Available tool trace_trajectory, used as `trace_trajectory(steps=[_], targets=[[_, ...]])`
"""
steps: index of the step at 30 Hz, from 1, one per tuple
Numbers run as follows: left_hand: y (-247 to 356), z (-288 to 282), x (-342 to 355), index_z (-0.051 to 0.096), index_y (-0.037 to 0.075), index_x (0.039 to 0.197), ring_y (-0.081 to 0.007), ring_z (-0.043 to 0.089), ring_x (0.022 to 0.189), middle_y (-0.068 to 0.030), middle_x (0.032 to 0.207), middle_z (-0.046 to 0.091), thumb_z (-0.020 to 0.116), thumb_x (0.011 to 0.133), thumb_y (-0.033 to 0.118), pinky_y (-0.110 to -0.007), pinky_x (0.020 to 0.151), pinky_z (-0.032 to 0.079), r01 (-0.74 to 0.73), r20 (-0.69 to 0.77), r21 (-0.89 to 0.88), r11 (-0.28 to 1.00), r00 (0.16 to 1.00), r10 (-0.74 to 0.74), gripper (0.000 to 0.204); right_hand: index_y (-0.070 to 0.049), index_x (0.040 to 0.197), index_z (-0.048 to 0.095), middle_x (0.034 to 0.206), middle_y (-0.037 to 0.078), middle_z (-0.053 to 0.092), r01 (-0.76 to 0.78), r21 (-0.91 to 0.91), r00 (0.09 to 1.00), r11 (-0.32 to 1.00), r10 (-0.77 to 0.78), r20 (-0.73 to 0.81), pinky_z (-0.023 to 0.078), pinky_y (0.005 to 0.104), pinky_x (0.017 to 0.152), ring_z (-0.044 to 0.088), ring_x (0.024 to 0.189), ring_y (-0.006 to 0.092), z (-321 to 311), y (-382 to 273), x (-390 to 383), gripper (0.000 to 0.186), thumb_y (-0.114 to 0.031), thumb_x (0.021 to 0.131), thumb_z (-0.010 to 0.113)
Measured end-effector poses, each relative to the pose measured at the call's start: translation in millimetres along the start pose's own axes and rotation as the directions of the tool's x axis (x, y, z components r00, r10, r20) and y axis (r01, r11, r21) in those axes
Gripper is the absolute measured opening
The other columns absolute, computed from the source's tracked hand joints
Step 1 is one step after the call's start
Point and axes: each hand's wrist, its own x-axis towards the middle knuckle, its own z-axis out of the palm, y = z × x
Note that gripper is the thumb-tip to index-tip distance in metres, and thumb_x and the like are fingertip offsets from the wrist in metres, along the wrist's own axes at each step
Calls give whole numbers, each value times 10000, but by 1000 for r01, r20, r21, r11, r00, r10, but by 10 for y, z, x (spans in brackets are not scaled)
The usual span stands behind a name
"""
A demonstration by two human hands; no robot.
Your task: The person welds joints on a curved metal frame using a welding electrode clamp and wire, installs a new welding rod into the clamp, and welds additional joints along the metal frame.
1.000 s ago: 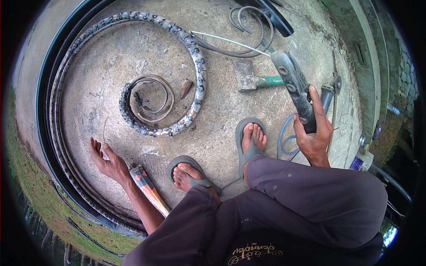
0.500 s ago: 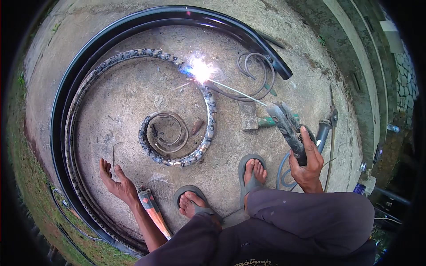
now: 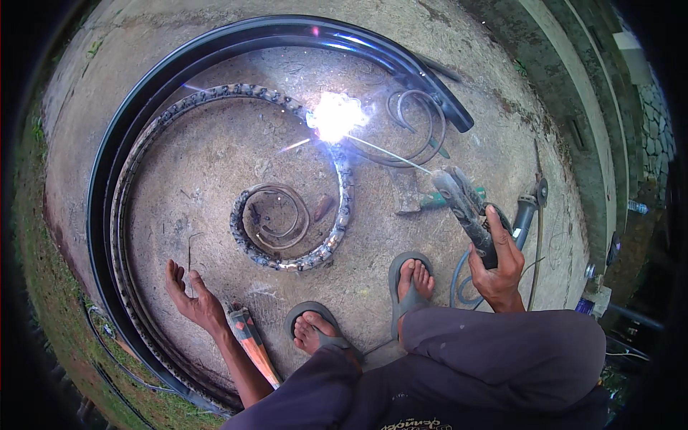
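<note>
My right hand (image 3: 502, 269) is closed around a dark, worn welding electrode holder (image 3: 464, 211). A thin electrode rod (image 3: 390, 153) runs from its jaws up and left to a bright welding arc (image 3: 337, 118). The glare hides the rod's tip and part of the spiral steel scroll (image 3: 347, 190) beneath it. Dark weld marks dot the scroll along its length. At the lower left, my left hand (image 3: 198, 299) is open and holds nothing, its fingers apart above the concrete inside the big curve of steel.
A glossy black curved steel channel (image 3: 97, 186) arcs around the scroll. Thin bent rods (image 3: 438, 129), a green-handled hammer (image 3: 430, 201) and an angle grinder (image 3: 528, 209) lie on the right. An orange packet (image 3: 256, 347) rests by my left foot. A blue cable (image 3: 454, 283) loops near my right hand.
The arc's glare has grown larger and whiter, covering more of the scroll. The whole view has shifted slightly. Both hands keep nearly the same pose.
</note>
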Motion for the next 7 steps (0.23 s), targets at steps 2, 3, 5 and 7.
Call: trace_trajectory(steps=[2, 3, 5, 7], targets=[[-10, -7, 4, 523, 31, 1362, -265, 560, 1147, -146, 1309, 564, 589, 936, 62, -403, 1012, 426, -9, 0, 1, 1000, 1000, 9, 432, 23, 1402, 490, 972, 200, 665, 1, -4, 1000, 1000, -1, 1, 533, 363, 685, 674, 779, 317, 3, 5, -8, 763, 107, 673, 698], [-19, -8, 4, 523, 31, 1362, -265, 560, 1147, -146, 1309, 564, 589, 936, 62, -403, 1012, 426, -12, -1, 1, 1000, 1000, 12, 432, 21, 1402, 491, 980, 201, 666, -3, -5, 1000, 1000, 3, 9, 533, 364, 686, 674, 780, 318, 7, 12, -19, 764, 104, 672, 699], [-37, -17, 2, 522, 31, 1363, -262, 560, 1147, -144, 1312, 563, 591, 935, 62, -401, 1013, 426, -7, -2, -8, 1000, 1000, 7, 435, 19, 1403, 491, 988, 203, 667, -3, -7, 1000, 1000, 4, 17, 534, 364, 686, 674, 781, 319, 10, 12, -14, 765, 102, 671, 699], [-38, -21, 9, 521, 34, 1366, -262, 561, 1149, -143, 1318, 561, 599, 930, 55, -400, 1016, 424, 1, -1, -12, 1000, 1000, -1, 443, 9, 1409, 488, 994, 199, 665, 1, -18, 1000, 1000, 0, 17, 534, 369, 686, 673, 782, 319, 10, 12, -10, 766, 91, 678, 701]])
